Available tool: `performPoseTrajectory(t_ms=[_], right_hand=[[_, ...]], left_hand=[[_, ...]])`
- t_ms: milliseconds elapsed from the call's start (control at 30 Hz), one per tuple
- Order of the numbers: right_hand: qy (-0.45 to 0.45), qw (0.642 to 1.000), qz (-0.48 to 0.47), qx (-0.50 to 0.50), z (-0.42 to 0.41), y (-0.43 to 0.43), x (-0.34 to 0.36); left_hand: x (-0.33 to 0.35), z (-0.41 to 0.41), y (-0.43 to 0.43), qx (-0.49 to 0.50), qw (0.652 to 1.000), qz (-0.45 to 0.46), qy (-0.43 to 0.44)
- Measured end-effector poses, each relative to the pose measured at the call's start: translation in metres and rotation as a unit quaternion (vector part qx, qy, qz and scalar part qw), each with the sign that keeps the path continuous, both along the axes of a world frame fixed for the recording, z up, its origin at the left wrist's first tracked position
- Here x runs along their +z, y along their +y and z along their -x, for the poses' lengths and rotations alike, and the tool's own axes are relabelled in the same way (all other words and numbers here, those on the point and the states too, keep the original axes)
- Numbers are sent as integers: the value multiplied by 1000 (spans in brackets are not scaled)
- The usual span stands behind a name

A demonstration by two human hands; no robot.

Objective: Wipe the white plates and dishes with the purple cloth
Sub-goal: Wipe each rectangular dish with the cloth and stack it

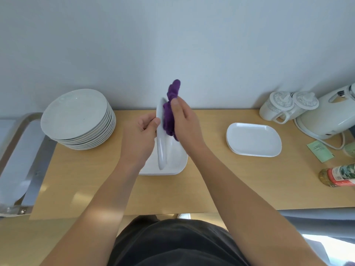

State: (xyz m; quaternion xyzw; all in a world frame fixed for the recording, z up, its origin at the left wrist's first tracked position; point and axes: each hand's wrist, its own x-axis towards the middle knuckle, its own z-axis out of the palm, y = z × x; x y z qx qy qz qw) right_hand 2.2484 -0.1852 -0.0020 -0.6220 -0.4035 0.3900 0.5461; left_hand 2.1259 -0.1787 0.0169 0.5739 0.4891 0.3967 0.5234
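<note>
A light wooden table [221, 185] spans the middle of the frame against a pale wall. At its left end stands a tall stack of round white plates [76, 118]. A low stack of rectangular white dishes [172, 162] sits at the centre, and a second stack of rectangular white dishes [253, 140] lies right of centre. At upper right stand two lidded white mugs [276, 106], touching, beside a white electric kettle [330, 116]. Below the kettle lie a green paper slip [319, 151] and a red-labelled bottle [338, 174] on its side.
</note>
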Motion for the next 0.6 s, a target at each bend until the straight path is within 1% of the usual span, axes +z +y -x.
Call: performPoseTrajectory(t_ms=[33, 100, 200, 267, 333, 433, 500, 533, 600], right_hand=[[-25, 1000, -15, 8, 6, 0, -4], [-96, 993, -62, 16, 19, -5, -15], [-189, 974, -123, 13, 43, -18, -39], [-201, 969, -142, -26, 53, -18, -48], [-205, 964, -157, -69, 53, -6, -42], [-252, 950, -151, -106, 44, 19, -17], [-235, 958, -125, -104, 39, 31, -6], [-204, 968, -100, -107, 38, 36, -5], [-112, 986, -25, -119, 34, 45, -5]], left_hand=[[0, 3, 6, 2, 1000, -6, 3], [2, 10, 19, 11, 1000, 5, -19], [4, 19, 35, -4, 1000, 9, -26], [3, 23, 41, -39, 999, -21, 6], [2, 26, 46, -65, 996, -47, 36], [2, 32, 52, -85, 993, -67, 36], [1, 35, 56, -88, 991, -89, 53], [0, 37, 56, -87, 989, -102, 69], [-1, 39, 58, -76, 985, -115, 102]])
